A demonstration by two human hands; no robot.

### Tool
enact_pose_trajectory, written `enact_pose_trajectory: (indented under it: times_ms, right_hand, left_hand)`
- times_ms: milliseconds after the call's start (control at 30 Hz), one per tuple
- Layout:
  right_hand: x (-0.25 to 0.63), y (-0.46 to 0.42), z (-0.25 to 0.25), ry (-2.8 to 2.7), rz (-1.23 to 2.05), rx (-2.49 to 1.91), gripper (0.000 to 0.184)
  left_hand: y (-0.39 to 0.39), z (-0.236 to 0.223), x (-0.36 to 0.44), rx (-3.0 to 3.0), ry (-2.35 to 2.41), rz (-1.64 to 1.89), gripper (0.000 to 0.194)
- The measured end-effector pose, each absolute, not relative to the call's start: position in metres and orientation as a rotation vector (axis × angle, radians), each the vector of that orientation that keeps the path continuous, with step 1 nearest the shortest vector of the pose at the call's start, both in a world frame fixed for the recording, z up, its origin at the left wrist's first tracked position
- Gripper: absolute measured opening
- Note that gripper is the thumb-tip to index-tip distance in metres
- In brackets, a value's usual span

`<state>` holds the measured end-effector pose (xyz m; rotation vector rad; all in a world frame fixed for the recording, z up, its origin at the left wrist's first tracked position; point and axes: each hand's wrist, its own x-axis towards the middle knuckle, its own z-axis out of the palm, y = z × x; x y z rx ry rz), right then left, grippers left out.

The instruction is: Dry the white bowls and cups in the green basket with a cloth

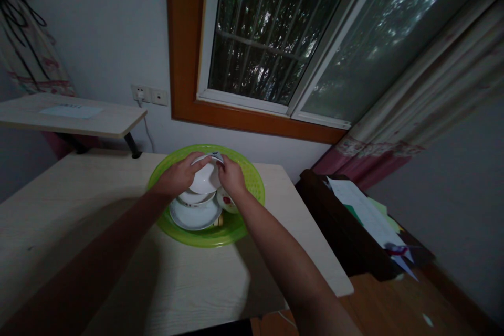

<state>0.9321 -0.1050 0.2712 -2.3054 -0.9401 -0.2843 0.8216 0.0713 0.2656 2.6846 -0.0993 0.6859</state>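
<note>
My left hand (181, 173) grips the left rim of a white bowl (205, 178). On the bowl's right side, my right hand (232, 174) is closed, its fingers at the rim beside a small pale patterned piece that I cannot make out. The bowl is tilted toward me over a green plastic basin (232, 236). Below it in the basin sit another white bowl (196, 198) and a white plate (193, 217). A cup or bowl with a red design (227, 201) stands under my right wrist, partly hidden.
The basin stands on a pale wooden table (197, 283). A raised shelf (66, 113) with a paper on it is at the left. Behind are a wall socket (149, 95) and a barred window. A dark cabinet (331, 220) bearing papers (366, 215) stands right of the table.
</note>
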Motion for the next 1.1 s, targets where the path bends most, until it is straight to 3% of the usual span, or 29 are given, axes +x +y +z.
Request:
enact_pose_trajectory:
  times_ms: [267, 467, 700, 1100]
  right_hand:
    - [0.935, -0.103, 0.268, -0.925, -0.294, -2.299, 0.027]
    - [0.939, -0.103, 0.264, -0.858, -0.285, -2.22, 0.025]
    - [0.943, -0.101, 0.263, -0.721, -0.274, -2.1, 0.023]
    - [0.921, -0.107, 0.276, -1.068, -0.384, -2.297, 0.06]
  left_hand:
    - [0.071, 0.26, 0.825, 2.667, -0.033, 0.764, 0.047]
    - [0.07, 0.263, 0.824, 2.667, 0.004, 0.882, 0.048]
    - [0.069, 0.268, 0.826, 2.648, 0.262, 0.563, 0.054]
    - [0.072, 0.269, 0.822, 2.606, 0.142, 0.632, 0.054]
